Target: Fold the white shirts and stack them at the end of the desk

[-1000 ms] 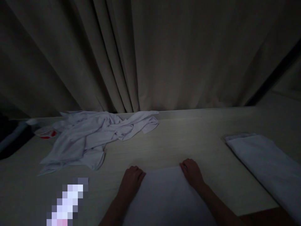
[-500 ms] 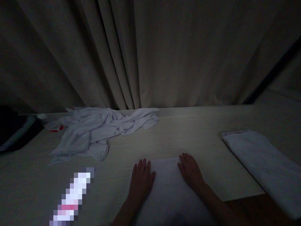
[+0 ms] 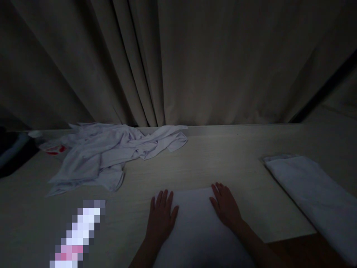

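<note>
Folded white cloth (image 3: 195, 223), long axis toward the curtain (image 3: 195, 63); left hand (image 3: 161, 216) and right hand (image 3: 225, 204) flat, fingers spread, grasping nothing, pressing its far corners.

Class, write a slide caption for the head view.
Both hands, left and right, press flat on a folded white cloth on a pale wooden table.
</note>
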The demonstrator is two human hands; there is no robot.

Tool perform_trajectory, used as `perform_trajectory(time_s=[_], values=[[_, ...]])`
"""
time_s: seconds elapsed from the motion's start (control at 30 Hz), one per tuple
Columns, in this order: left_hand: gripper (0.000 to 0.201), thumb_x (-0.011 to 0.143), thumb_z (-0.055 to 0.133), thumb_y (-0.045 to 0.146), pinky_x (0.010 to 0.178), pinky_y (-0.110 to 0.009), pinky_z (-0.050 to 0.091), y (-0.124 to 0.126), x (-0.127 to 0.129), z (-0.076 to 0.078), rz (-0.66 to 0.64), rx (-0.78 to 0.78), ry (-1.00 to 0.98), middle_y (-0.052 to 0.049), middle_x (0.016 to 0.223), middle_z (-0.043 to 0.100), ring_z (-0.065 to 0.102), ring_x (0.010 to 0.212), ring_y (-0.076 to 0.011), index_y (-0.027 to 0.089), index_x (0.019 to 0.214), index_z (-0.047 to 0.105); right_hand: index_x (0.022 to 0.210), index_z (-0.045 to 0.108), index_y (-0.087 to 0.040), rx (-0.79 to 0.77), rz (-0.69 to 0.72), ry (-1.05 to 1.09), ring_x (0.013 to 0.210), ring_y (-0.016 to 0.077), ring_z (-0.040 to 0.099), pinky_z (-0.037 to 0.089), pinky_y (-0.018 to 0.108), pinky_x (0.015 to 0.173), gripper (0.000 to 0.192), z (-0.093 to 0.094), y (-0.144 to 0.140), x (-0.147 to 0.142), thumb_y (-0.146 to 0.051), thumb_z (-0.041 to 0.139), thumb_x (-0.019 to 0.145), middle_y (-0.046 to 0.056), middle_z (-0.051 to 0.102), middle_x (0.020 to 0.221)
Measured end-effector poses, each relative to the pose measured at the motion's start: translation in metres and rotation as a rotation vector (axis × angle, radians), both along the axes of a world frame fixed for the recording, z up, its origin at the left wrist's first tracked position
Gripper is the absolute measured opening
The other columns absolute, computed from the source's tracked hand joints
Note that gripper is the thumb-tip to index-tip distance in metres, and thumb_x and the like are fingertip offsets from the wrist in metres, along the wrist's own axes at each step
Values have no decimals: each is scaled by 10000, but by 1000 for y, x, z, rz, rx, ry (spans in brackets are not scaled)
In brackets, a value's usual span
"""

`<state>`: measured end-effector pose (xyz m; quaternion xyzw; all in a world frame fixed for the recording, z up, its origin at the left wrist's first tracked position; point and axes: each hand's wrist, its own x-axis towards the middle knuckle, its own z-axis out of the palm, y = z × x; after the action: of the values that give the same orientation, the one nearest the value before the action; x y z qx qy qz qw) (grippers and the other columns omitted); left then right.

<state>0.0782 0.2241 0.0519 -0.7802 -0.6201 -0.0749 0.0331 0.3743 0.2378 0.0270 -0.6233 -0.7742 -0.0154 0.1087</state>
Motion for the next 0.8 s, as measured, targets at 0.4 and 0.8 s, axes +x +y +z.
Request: perform_trajectory(time_s=[0.4,0.8], values=[[617,861,431,438,1071,-485,350,-86,-8,23,-55,283,76,-190,1437,404,295,1367,-333,88,1365,367,1476,108,-161,179,60,0,1406,291,115,229,505,1113,653,33,-79,-7,-414,367,933,142,93,1542],[642,851,410,533,1028,-431,403,-109,-15,-7,-163,297,171,-104,1422,451,418,1305,-275,192,1390,340,1425,321,-188,0,82,-4,1383,292,214,246,459,1108,628,3,-102,0,-549,346,913,150,239,1504]])
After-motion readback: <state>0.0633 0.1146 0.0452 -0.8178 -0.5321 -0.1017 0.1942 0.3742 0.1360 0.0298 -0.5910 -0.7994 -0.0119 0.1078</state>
